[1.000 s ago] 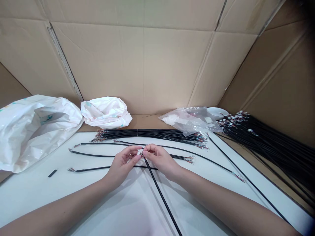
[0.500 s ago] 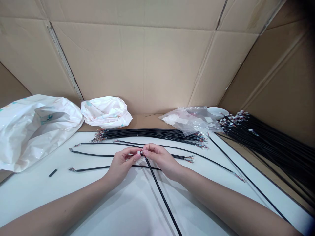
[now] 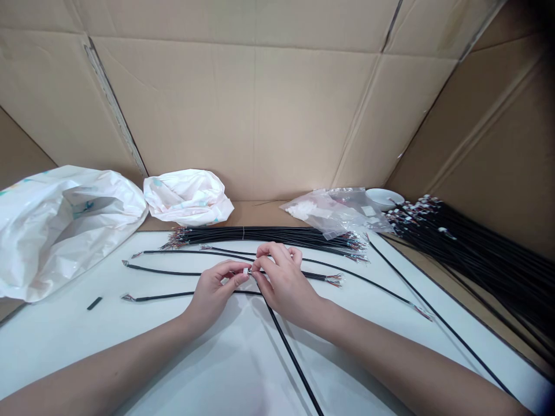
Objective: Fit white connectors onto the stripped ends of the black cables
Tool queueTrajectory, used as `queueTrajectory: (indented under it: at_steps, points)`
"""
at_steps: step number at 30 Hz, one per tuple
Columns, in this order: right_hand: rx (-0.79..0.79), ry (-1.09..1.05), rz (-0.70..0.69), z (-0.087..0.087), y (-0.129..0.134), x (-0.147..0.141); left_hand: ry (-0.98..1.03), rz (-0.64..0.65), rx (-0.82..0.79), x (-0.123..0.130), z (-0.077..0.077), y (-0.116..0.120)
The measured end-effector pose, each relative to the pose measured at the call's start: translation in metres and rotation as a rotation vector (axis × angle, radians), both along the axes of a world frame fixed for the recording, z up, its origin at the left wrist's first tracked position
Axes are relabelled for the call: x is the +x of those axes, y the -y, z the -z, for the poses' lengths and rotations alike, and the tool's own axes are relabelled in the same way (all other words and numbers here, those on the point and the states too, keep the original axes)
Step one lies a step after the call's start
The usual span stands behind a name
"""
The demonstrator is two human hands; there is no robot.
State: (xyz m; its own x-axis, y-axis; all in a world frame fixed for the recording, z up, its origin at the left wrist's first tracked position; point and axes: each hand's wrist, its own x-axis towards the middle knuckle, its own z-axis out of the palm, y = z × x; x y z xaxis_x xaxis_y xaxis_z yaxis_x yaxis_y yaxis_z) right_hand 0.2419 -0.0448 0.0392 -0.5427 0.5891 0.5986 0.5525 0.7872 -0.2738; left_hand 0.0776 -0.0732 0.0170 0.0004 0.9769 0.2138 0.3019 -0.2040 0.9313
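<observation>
The left hand (image 3: 214, 293) and right hand (image 3: 282, 284) are closed, their fingertips pinching a small white connector (image 3: 247, 270) on a black cable (image 3: 293, 358). Just beyond the fingers lies a tied cable bundle (image 3: 260, 234).

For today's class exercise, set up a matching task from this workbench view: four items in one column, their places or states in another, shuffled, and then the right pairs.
Items:
1. Tied bundle of black cables
2. White bowl
3. Short black sleeve
4. Clear plastic bag

Places or states:
A. Alone on the white tabletop, left of the left hand
B. Crumpled, with white pieces inside
C. Just beyond the right hand
D. Beside the loose cable heap

Pairs: 1-C, 2-D, 3-A, 4-B
</observation>
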Motion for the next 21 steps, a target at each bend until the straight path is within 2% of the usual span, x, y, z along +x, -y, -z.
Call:
queueTrajectory:
  at_steps: [9,21]
  points:
    - [0.227,-0.01,0.002,0.002,0.0012,0.0007,-0.02,-0.015,0.053,0.001,-0.0004,0.0019]
    - [0.37,-0.069,0.007,0.0075,0.0008,-0.0014,0.016,-0.075,0.044,-0.0008,0.003,0.0024]
